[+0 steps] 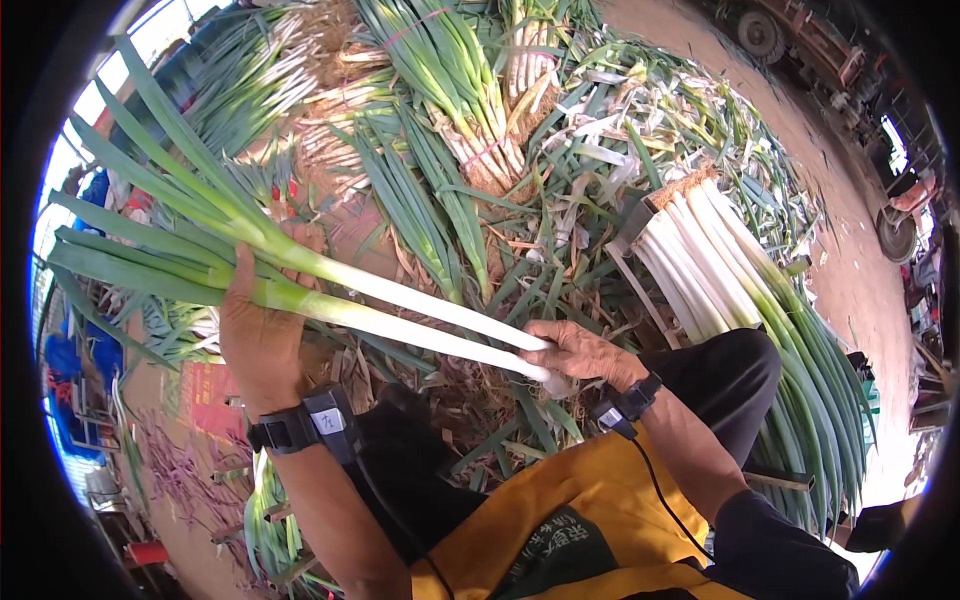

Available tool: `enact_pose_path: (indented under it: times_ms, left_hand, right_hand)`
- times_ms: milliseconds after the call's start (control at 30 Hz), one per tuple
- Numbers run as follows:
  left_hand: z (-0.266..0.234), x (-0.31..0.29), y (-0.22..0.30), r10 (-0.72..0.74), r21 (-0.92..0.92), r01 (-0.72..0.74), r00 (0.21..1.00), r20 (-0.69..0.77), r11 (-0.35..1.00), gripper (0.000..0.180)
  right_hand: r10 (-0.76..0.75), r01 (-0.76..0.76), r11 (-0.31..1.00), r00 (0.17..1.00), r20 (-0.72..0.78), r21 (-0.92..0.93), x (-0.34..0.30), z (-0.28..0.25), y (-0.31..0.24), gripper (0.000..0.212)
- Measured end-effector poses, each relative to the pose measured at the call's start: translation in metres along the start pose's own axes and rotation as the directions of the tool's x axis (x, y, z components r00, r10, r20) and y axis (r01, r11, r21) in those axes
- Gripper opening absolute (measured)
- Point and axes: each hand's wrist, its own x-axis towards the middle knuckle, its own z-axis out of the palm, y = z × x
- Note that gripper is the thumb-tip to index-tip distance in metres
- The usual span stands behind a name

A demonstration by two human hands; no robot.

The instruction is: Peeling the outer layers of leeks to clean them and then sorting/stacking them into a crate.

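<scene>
Two long green onions (pixel 400 290) with white stalks and green leaves lie across in front of me, held in both hands. My left hand (pixel 262 325) is closed round them where the white turns to green, and their leaves fan out to the upper left. At the white root ends, my right hand (pixel 568 355) grips with its fingers bent round the tips. To the right of my knee, a thick stack of cleaned green onions (pixel 690 255) rests on a metal rack (pixel 650 290), roots at the far end and leaves hanging toward me.
Tied bundles of green onions (pixel 440 70) lie ahead, beside untrimmed ones with soiled roots (pixel 335 130). A heap of peeled leaves (pixel 640 120) spreads ahead to the right and under my hands. Purple ties (pixel 180 455) litter the floor at left. A wheeled vehicle (pixel 765 38) stands far right.
</scene>
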Motion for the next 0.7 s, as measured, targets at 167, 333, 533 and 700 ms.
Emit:
enact_pose_path:
  times_ms: [167, 333, 533, 700]
  left_hand:
    - [-0.02, 0.013, 0.011, -0.074, -0.034, 0.077, 0.994, 0.085, 0.996, 0.049]
    - [-0.016, 0.009, 0.015, -0.098, -0.215, 0.146, 0.971, 0.219, 0.966, 0.049]
    - [-0.016, 0.006, 0.022, 0.141, -0.028, -0.143, 0.988, -0.069, 0.989, 0.046]
    - [-0.016, 0.009, 0.027, 0.167, -0.037, -0.17, 0.984, -0.067, 0.985, 0.048]
  right_hand:
    - [0.032, -0.034, 0.993, 0.999, 0.013, 0.114, -0.01, 0.004, 0.026, 0.018]
    - [-0.005, -0.017, 0.961, 0.997, 0.08, 0.276, -0.014, 0.006, 0.009, 0.024]
    - [-0.008, 0.081, 0.949, 0.973, -0.232, 0.306, -0.023, 0.007, 0.036, 0.035]
    - [0.154, 0.066, 0.928, 0.829, -0.538, 0.368, -0.034, 0.014, 0.042, 0.039]
